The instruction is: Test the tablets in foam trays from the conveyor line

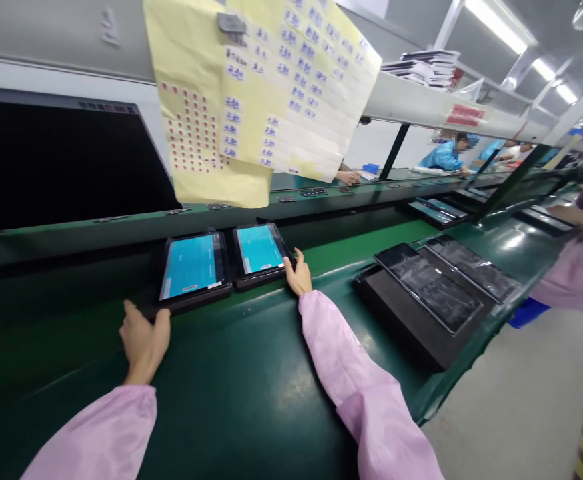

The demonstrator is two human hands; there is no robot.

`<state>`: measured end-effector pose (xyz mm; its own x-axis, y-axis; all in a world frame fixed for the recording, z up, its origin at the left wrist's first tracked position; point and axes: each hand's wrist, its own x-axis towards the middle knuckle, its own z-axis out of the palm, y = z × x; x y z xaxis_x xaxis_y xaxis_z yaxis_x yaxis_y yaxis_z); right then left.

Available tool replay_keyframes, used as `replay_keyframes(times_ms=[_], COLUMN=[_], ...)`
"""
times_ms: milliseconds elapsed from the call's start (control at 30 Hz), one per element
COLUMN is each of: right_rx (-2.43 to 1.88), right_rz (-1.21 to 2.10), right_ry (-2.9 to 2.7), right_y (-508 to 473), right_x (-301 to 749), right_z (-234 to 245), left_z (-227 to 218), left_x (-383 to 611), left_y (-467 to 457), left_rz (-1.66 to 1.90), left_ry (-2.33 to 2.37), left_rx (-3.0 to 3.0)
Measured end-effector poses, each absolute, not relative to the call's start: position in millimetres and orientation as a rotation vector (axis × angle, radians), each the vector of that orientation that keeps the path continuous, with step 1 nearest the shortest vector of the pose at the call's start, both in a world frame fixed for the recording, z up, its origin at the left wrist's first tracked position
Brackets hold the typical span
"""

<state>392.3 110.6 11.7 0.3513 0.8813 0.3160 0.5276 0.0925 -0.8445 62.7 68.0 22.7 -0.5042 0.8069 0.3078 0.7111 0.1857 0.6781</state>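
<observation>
Two tablets with lit blue screens lie side by side in a black tray (199, 303): the left tablet (191, 267) is nearer to me, the right tablet (260, 248) a little farther off. At the tray's left front corner is my left hand (144, 339), closed on the edge with the thumb to the right. My right hand (299, 273) grips the opposite end beside the right tablet, thumb and fingers at the rim. The undersides of the tray and some fingertips are hidden.
To the right, dark tablets (429, 283) lie on a black foam block (396, 320) near the bench edge. Yellow paper sheets (251, 100) hang in front of me, beside a dark monitor (61, 160). A co-worker's pink sleeve (571, 270) shows at far right.
</observation>
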Motion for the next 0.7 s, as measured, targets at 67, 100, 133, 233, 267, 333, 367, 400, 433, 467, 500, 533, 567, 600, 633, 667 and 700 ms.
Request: replay_keyframes(times_ms=[67,100,133,233,267,333,367,400,433,467,500,533,567,600,633,667,700], right_rx=[-1.579,-1.584,-1.589,-1.604,-1.608,-1.612,-1.611,-1.609,-1.604,-1.597,-1.588,-1.575,-1.559,-1.538,-1.511,-1.478,-1.439], right_rz=[0.419,0.418,0.418,0.409,0.401,0.377,0.362,0.346,0.326,0.303,0.273,0.24,0.203,0.168,0.137,0.116,0.106], right_ry=[-1.306,-1.304,-1.299,-1.276,-1.266,-1.246,-1.238,-1.23,-1.223,-1.219,-1.216,-1.219,-1.227,-1.242,-1.267,-1.303,-1.352], right_y=[112.0,112.5,113.0,114.9,115.8,118.2,119.6,120.9,121.9,122.2,121.6,119.7,116.2,110.8,103.5,94.2,83.1], right_x=[393.6,394.8,396.1,400.3,401.5,403.4,404.0,404.6,405.1,405.4,405.4,405.0,403.6,400.8,396.0,388.7,378.9], right_z=[11.4,11.1,10.8,9.3,8.7,7.6,7.3,7.1,7.3,7.8,8.9,10.4,12.4,14.5,16.6,18.3,19.5], left_z=[22.2,22.5,23.0,23.2,22.6,21.3,20.8,20.7,21.0,21.7,22.6,23.8,25.1,26.5,27.9,29.5,31.1], left_x=[62.4,62.9,63.7,66.1,66.6,67.2,67.3,67.5,67.9,68.6,69.6,70.9,72.4,74.2,76.0,77.7,79.4], left_y=[69.2,68.9,68.3,65.6,64.8,63.4,62.8,62.2,61.6,61.0,60.3,59.4,58.1,56.4,54.0,50.9,47.2], left_rz=[1.179,1.171,1.174,1.204,1.214,1.247,1.262,1.269,1.269,1.257,1.249,1.256,1.289,1.351,1.428,1.509,1.578], left_ry=[2.287,2.259,2.235,2.182,2.155,2.106,2.079,2.054,2.036,2.021,2.005,1.984,1.961,1.938,1.916,1.903,1.904], left_rx=[1.435,1.409,1.392,1.365,1.364,1.364,1.373,1.384,1.395,1.408,1.422,1.442,1.468,1.501,1.539,1.574,1.603])
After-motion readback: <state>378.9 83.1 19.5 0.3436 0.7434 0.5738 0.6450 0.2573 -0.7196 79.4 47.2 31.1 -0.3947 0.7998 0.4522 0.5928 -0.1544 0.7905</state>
